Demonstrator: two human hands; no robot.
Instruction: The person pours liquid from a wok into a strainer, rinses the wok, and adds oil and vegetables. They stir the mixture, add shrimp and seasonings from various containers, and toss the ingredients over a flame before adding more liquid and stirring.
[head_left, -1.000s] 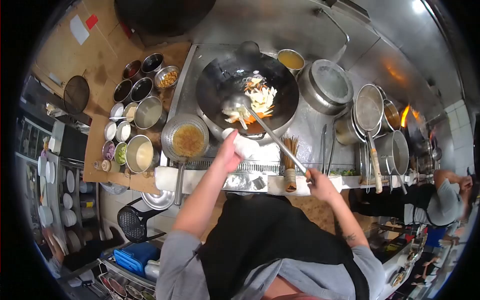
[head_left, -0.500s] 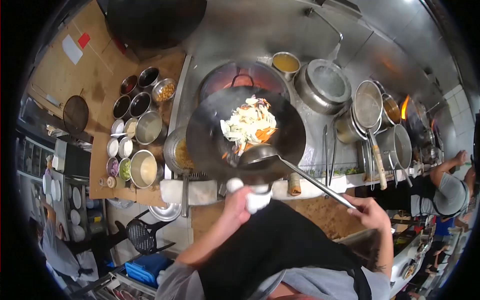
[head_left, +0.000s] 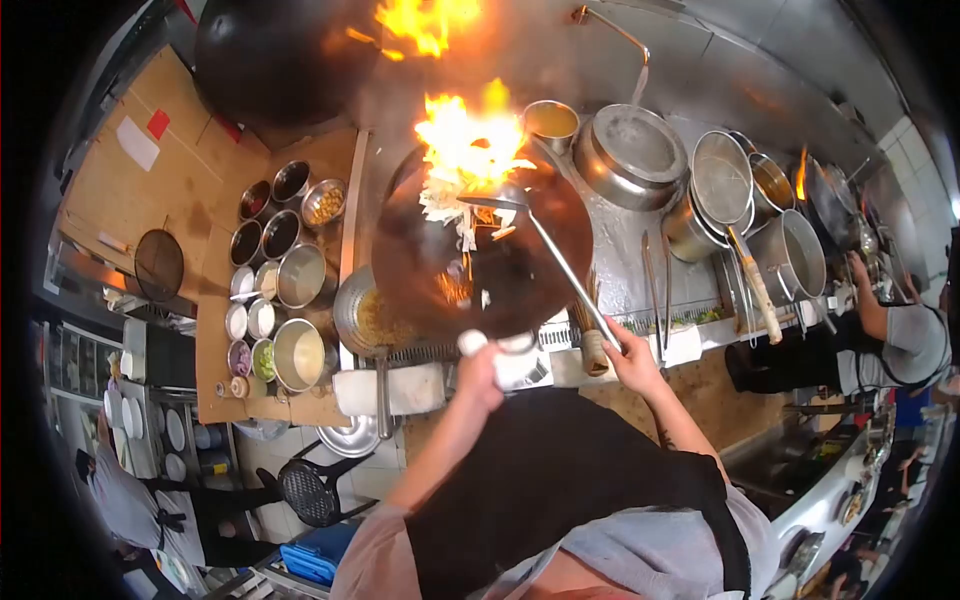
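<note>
Gripping the ladle [head_left: 567, 262], the right hand [head_left: 630, 360] had its fingers closed around the handle at the wok's four o'clock. The left hand's [head_left: 480, 378] fingers were bunched on a white cloth [head_left: 514, 370] at six. Flames [head_left: 465, 140] and pale food [head_left: 440, 203] filled the tilted wok's [head_left: 412, 275] twelve-o'clock side, beside the ladle's bowl.

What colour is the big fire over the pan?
The fire is yellow-orange, almost white inside; the head view shows it best.
</note>
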